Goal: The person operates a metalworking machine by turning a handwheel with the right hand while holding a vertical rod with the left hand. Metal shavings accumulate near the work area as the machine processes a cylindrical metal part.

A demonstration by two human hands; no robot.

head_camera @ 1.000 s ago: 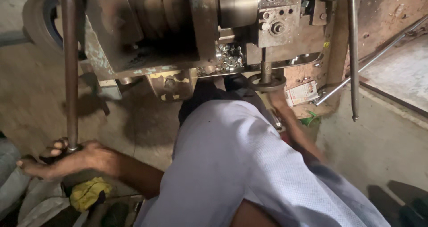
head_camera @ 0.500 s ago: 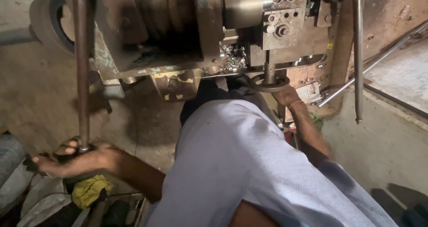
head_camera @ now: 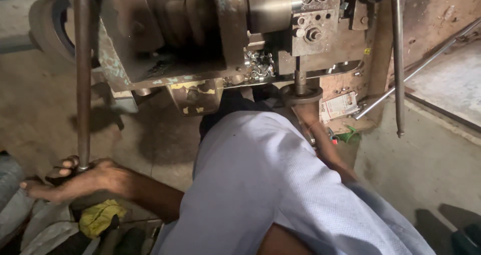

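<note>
A machine (head_camera: 225,34) fills the top of the frame, with a long rod (head_camera: 82,74) hanging at upper left and a lever (head_camera: 398,64) at upper right. The left hand (head_camera: 75,180) lies at the rod's foot, lower left. The right hand (head_camera: 305,109) reaches up under a ring (head_camera: 300,93) below the machine's centre.

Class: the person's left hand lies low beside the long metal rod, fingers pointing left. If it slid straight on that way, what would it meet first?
Probably the grey cloth bundle at the frame's left edge, just beyond the left hand's fingertips; depth is unclear.
</note>
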